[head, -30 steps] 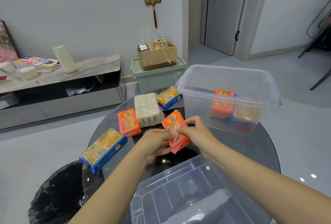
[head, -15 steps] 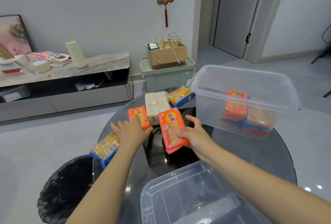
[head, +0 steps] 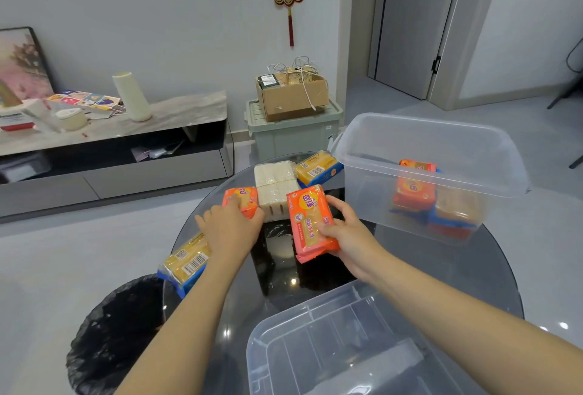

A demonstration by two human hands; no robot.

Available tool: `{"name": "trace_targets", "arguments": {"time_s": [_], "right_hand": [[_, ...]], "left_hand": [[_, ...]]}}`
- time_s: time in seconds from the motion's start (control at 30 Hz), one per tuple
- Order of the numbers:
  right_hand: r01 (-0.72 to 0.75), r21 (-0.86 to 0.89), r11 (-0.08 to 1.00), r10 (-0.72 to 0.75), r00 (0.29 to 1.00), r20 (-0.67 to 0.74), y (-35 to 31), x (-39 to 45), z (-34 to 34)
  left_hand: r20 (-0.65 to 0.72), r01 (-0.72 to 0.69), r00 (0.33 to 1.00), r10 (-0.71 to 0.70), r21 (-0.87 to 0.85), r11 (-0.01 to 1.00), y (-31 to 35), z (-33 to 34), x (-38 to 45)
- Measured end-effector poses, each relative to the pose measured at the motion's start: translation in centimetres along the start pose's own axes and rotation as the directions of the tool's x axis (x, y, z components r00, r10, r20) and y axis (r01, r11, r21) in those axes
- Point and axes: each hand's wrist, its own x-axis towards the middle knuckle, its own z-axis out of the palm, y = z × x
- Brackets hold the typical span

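Gripping an orange packet [head: 310, 221] by its right long edge, the right hand [head: 350, 233] sits just right of the frame's centre, with the thumb laid across the printed face and the fingers curled behind the edge. The packet stands tilted with its face towards the camera, and its crimped lower end is low over the dark glass table [head: 473, 268]; whether it touches the glass cannot be told.

Left of centre, the left hand [head: 232, 227] is clasped on a second orange packet [head: 241, 200] that lies flat on the table. Its fingers curve over the near end and the thumb presses the right side. That packet lies just beside a white pack [head: 274, 188] of pale bars, which sits between the two orange ones.

A yellow packet [head: 186, 263] with a blue edge and a barcode lies at the table's lower left rim, partly under the left forearm. Another yellow packet [head: 318, 169] lies above the white pack, close to the clear tub [head: 362, 192] in the right half of the frame. The tub is open, and orange and yellow packets [head: 413, 192] are stacked inside it towards its right end. Its clear lid [head: 315, 347] lies at the bottom of the frame, under the right forearm. A black bin bag [head: 116, 331] sits at the lower left, beside the table.
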Motion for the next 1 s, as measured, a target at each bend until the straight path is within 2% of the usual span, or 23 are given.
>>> {"name": "trace_targets", "arguments": {"time_s": [0.07, 0.17, 0.27, 0.4, 0.53, 0.6, 0.7, 0.77, 0.83, 0.9, 1.0], "right_hand": [[0.003, 0.047, 0.999, -0.003, 1.0, 0.015, -0.2, -0.1, 0.0], [0.007, 0.095, 0.995, -0.009, 1.0, 0.016, -0.6, -0.3, 0.1], [0.015, 0.174, 0.985, -0.022, 0.999, 0.038, -0.8, -0.5, 0.1], [0.037, 0.355, 0.934, -0.066, 0.995, 0.071, -1.1, -0.7, 0.0], [-0.029, 0.572, 0.82, -0.041, 0.993, 0.109, -1.2, -1.0, -0.9], [-0.042, 0.598, 0.8, -0.033, 0.993, 0.114, -1.1, -1.3, -1.4], [-0.024, 0.539, 0.842, -0.04, 0.994, 0.106, -1.5, -1.9, -1.8], [-0.011, 0.46, 0.888, -0.054, 0.99, 0.127, -1.9, -2.4, -1.7], [-0.008, 0.39, 0.921, -0.05, 0.989, 0.139, -2.2, -2.9, -1.4], [0.007, 0.365, 0.931, -0.053, 0.992, 0.116, -2.5, -3.5, -1.0], [0.082, 0.321, 0.944, -0.097, 0.995, 0.029, -3.2, -4.1, -0.7]], "left_hand": [[-0.037, -0.009, 0.999, 0.004, -0.138, 0.99, 0.0, -0.9, -0.9], [-0.102, -0.093, 0.992, 0.07, -0.244, 0.965, 0.4, -2.4, -2.4], [-0.15, -0.192, 0.978, 0.143, -0.395, 0.898, 2.1, -4.1, -4.0], [-0.04, -0.237, 0.964, 0.262, -0.568, 0.788, 5.6, -4.2, -7.2], [0.075, -0.239, 0.936, 0.345, -0.585, 0.775, 7.8, -3.5, -9.0], [0.107, -0.195, 0.937, 0.332, -0.628, 0.753, 8.2, -3.5, -9.0], [0.143, -0.076, 0.955, 0.26, -0.729, 0.68, 8.7, -3.7, -8.6], [0.241, 0.098, 0.954, 0.176, -0.81, 0.579, 9.1, -4.0, -8.3], [0.36, 0.272, 0.925, 0.124, -0.852, 0.449, 9.3, -4.5, -8.2], [0.441, 0.381, 0.883, 0.162, -0.873, 0.304, 9.3, -4.8, -8.0], [0.479, 0.429, 0.844, 0.241, -0.873, 0.234, 9.7, -5.6, -7.9]]}}
